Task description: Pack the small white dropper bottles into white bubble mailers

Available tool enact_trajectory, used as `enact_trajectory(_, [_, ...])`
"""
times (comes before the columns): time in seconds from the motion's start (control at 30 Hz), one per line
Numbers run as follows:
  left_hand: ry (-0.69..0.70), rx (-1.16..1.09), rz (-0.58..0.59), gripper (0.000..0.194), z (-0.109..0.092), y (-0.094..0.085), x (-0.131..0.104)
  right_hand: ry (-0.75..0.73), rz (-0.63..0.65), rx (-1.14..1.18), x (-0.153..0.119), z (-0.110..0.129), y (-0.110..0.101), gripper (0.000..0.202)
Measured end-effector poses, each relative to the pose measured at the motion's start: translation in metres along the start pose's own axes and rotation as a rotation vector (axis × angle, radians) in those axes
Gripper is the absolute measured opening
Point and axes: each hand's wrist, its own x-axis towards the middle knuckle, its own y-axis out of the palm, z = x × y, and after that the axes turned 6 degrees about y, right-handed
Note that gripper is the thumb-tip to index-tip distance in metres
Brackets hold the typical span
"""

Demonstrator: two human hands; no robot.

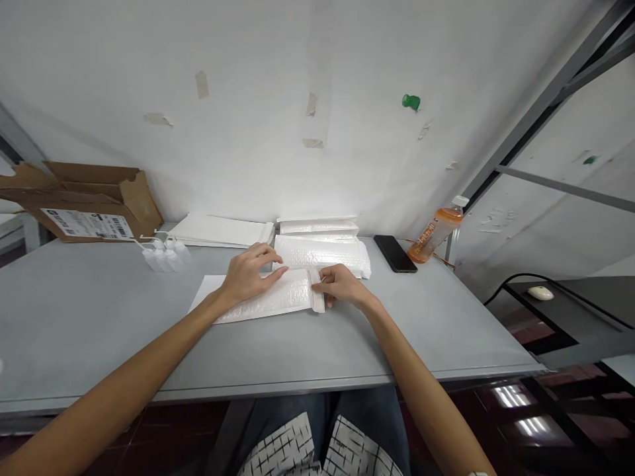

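A white bubble mailer [278, 296] lies flat on the grey table in front of me, its flap end to the right. My left hand [252, 272] rests on the mailer's upper edge with its fingers apart. At the flap end, my right hand [341, 285] pinches the flap between thumb and fingers. Just behind, a stack of white bubble mailers [322, 251] lies close to both hands. Further left is a pile of flat white envelopes [218, 230].
An open cardboard box [94, 205] stands at the back left, with several small white squeeze bottles [166, 254] before it. A black phone [395, 253] and an orange drink bottle [437, 231] are at the right. Behind them rises a white wall [248, 165].
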Motion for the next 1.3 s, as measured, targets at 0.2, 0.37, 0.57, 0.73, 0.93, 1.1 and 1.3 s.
enact_trajectory(0.2, [0.211, -0.175, 0.154, 0.023, -0.015, 0.005, -0.008, -0.053, -0.19, 0.019, 0.004, -0.001, 0.002, 0.012])
enact_trajectory(0.37, [0.235, -0.15, 0.26, 0.023, -0.018, 0.012, -0.012, -0.051, -0.177, 0.033, 0.006, -0.001, 0.005, 0.011])
enact_trajectory(0.57, [0.233, -0.135, 0.301, 0.023, -0.017, 0.011, -0.011, -0.122, -0.034, -0.102, 0.009, -0.005, 0.009, 0.018])
enact_trajectory(0.73, [0.259, -0.103, 0.414, 0.039, -0.015, 0.003, -0.008, -0.259, -0.103, -0.322, 0.012, -0.012, 0.008, 0.029])
enact_trajectory(0.93, [0.297, 0.036, 0.479, 0.054, -0.022, -0.006, -0.008, -0.373, -0.078, -0.394, 0.012, -0.012, 0.007, 0.042])
enact_trajectory(1.1, [0.335, 0.075, 0.343, 0.038, -0.025, -0.002, -0.01, -0.392, -0.008, -0.251, 0.007, -0.009, 0.0, 0.028])
enact_trajectory(1.3, [0.319, 0.111, 0.164, 0.029, -0.02, -0.008, -0.004, -0.361, 0.004, -0.189, 0.001, -0.003, -0.002, 0.034])
